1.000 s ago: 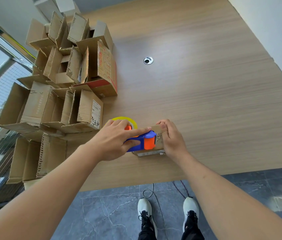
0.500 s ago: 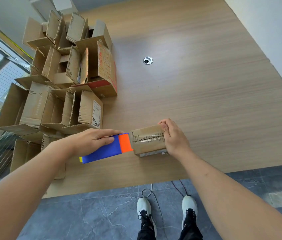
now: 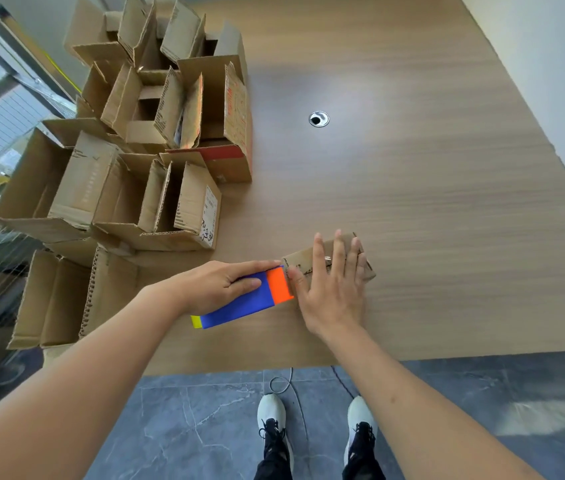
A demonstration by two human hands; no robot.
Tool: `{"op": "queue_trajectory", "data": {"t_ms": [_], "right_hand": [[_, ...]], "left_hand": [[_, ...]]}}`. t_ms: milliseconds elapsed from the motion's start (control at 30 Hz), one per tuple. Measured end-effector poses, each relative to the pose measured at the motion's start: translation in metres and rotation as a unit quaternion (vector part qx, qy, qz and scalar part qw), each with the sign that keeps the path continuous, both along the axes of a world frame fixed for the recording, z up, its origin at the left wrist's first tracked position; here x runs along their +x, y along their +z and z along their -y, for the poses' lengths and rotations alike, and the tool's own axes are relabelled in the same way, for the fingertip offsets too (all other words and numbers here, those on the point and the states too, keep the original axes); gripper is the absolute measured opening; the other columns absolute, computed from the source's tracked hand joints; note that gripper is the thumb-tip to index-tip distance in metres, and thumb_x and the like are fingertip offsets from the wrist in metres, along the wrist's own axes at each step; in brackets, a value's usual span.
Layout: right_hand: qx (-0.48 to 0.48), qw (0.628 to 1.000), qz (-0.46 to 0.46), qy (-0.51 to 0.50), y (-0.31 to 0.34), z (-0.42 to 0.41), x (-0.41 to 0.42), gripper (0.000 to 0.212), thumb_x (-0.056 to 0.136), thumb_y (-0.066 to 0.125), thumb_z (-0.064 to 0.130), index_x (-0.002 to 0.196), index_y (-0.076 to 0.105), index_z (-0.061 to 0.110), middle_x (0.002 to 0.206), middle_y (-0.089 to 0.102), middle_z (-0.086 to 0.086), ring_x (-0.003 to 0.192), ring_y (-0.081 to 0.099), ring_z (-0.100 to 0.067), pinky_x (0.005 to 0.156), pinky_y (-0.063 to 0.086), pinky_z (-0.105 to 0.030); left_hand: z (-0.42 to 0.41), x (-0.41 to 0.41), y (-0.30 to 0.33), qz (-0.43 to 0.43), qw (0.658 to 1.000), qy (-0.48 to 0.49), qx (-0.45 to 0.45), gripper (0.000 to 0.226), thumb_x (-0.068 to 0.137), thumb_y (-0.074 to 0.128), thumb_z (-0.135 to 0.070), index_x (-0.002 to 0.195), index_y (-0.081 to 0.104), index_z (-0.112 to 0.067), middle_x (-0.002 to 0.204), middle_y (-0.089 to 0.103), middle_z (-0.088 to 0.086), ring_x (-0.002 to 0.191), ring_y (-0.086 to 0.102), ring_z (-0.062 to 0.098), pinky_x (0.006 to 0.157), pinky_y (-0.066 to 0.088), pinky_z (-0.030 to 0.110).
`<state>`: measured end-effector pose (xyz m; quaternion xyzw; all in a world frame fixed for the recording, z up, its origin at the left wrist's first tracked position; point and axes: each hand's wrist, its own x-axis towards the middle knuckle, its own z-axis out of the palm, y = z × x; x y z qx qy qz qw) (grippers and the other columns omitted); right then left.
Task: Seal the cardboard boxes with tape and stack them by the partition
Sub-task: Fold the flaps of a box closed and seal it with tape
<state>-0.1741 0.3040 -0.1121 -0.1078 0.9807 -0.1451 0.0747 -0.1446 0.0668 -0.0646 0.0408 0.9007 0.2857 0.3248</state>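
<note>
- Wooden table (image 3: 412,202) with a cable grommet (image 3: 318,118) in the middle, grey tiled floor below, and a heap of open boxes (image 3: 156,161) piled along the left edge by the window railing.
- Small cardboard box (image 3: 329,259) sits near the front edge of the table, between both hands.
- Right hand (image 3: 333,289) lies flat on top of it, fingers straight and a little spread, pressing down.
- Left hand (image 3: 218,285) grips the blue-and-orange tape dispenser (image 3: 249,299), fingers curled over it, orange end right up against the box's left side.
- Box looks light and fairly stiff, but I'd guess it slides easily on that smooth wood, so hold it from the top or by the side walls.
- Piled boxes all have flaps up; the insides I can see look empty, though several are hidden.
</note>
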Motion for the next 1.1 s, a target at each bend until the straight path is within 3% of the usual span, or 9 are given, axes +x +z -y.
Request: {"op": "queue_trajectory", "data": {"t_ms": [67,200,267,400,467,567,733,900,1100], "right_hand": [[0.011,1.0,0.014,0.024,-0.004,-0.002,0.0,0.08,0.098,0.016,0.07,0.164,0.005,0.025,0.17,-0.009,-0.013,0.154,-0.018,-0.036,0.125,-0.012,-0.047],[0.033,0.998,0.017,0.05,-0.008,-0.009,-0.013,0.081,0.097,0.012,0.072,0.163,-0.004,0.028,0.168,-0.021,-0.009,0.152,-0.025,-0.033,0.124,-0.016,-0.045],[0.044,0.997,0.023,0.057,-0.008,-0.009,-0.015,0.082,0.095,0.01,0.073,0.162,-0.008,0.029,0.167,-0.023,-0.007,0.152,-0.027,-0.032,0.123,-0.018,-0.044],[0.052,0.996,0.046,0.06,-0.005,-0.01,-0.017,0.08,0.097,0.014,0.073,0.161,-0.014,0.031,0.166,-0.028,-0.005,0.15,-0.031,-0.031,0.12,-0.022,-0.042],[0.053,0.995,0.055,0.059,-0.005,-0.01,-0.018,0.08,0.098,0.015,0.073,0.16,-0.016,0.033,0.165,-0.031,-0.004,0.149,-0.034,-0.03,0.119,-0.024,-0.042],[0.051,0.995,0.058,0.063,-0.005,-0.01,-0.019,0.08,0.097,0.014,0.074,0.159,-0.018,0.034,0.164,-0.033,-0.002,0.148,-0.037,-0.029,0.119,-0.025,-0.041],[0.053,0.995,0.054,0.068,-0.009,-0.012,-0.02,0.083,0.092,0.007,0.079,0.16,-0.014,0.035,0.165,-0.031,-0.002,0.148,-0.036,-0.028,0.122,-0.019,-0.044],[0.045,0.995,0.054,0.076,-0.012,-0.015,-0.022,0.084,0.092,0.007,0.08,0.16,-0.011,0.036,0.165,-0.032,0.001,0.147,-0.038,-0.026,0.12,-0.023,-0.041],[0.045,0.994,0.061,0.075,-0.009,-0.013,-0.022,0.083,0.092,0.009,0.079,0.16,-0.01,0.036,0.164,-0.034,0.001,0.146,-0.04,-0.025,0.119,-0.025,-0.041]], "left_hand": [[0.001,0.004,-0.003,-0.003,1.0,0.009,0.005,0.043,0.105,0.036,-0.057,0.137,0.02,-0.082,0.137,0.06,-0.015,0.106,0.062,0.018,0.098,0.049,0.042],[0.009,0.019,-0.005,-0.016,0.998,0.04,0.045,0.042,0.106,0.036,-0.056,0.138,0.022,-0.08,0.133,0.056,-0.031,0.1,0.059,0.001,0.086,0.045,0.027],[0.011,0.023,-0.005,-0.016,0.997,0.046,0.059,0.042,0.106,0.036,-0.056,0.139,0.023,-0.079,0.13,0.053,-0.039,0.1,0.058,-0.003,0.086,0.045,0.027],[0.011,0.022,-0.006,-0.009,0.998,0.045,0.052,0.041,0.106,0.035,-0.057,0.138,0.022,-0.08,0.133,0.062,-0.016,0.102,0.062,0.016,0.096,0.049,0.038],[0.01,0.021,-0.005,-0.011,0.998,0.046,0.048,0.041,0.106,0.035,-0.057,0.137,0.023,-0.081,0.13,0.062,-0.017,0.097,0.061,0.012,0.09,0.05,0.033],[0.008,0.023,-0.004,-0.01,0.998,0.052,0.04,0.041,0.107,0.034,-0.056,0.135,0.022,-0.082,0.124,0.062,-0.018,0.091,0.059,0.006,0.076,0.043,0.024],[0.01,0.022,-0.001,0.007,0.998,0.054,0.041,0.038,0.105,0.031,-0.061,0.136,0.022,-0.082,0.13,0.058,-0.021,0.095,0.058,0.005,0.077,0.042,0.025],[0.014,0.034,0.001,0.007,0.997,0.061,0.051,0.04,0.104,0.031,-0.062,0.139,0.024,-0.079,0.103,0.059,-0.04,0.085,0.056,-0.005,0.074,0.042,0.028],[0.007,0.03,-0.003,0.02,0.997,0.071,0.025,0.038,0.106,0.031,-0.06,0.135,0.022,-0.083,0.111,0.057,-0.03,0.086,0.057,-0.001,0.071,0.038,0.02]]}}
